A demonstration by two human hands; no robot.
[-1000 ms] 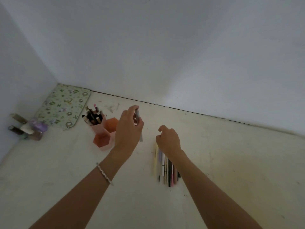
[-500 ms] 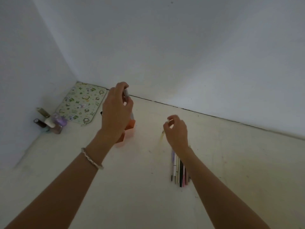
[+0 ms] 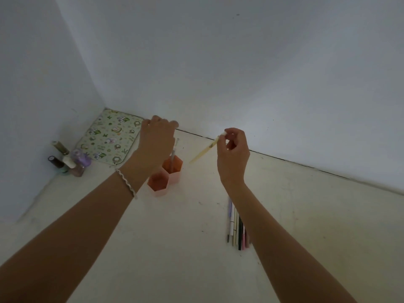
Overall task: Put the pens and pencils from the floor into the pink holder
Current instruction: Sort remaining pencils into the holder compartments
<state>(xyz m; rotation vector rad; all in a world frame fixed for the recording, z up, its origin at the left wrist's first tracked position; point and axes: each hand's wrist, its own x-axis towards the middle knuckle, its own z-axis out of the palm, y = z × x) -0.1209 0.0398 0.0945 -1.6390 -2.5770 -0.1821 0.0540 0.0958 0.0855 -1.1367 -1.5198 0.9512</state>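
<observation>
Left hand point(image 3: 156, 138) now opened above holder point(image 3: 166, 178); grey pen point(image 3: 173, 154) released, standing in its 1 o'clock cell. Right hand point(image 3: 232, 154) pinching yellow pencil point(image 3: 204, 150), lifted off floor point(image 3: 175, 248), next in. Pens point(image 3: 237, 226) left at 5 o'clock.

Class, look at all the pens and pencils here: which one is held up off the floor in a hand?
The pale yellow pencil, pinched by its top end in the right hand. The other pens lie side by side on the floor.
</observation>
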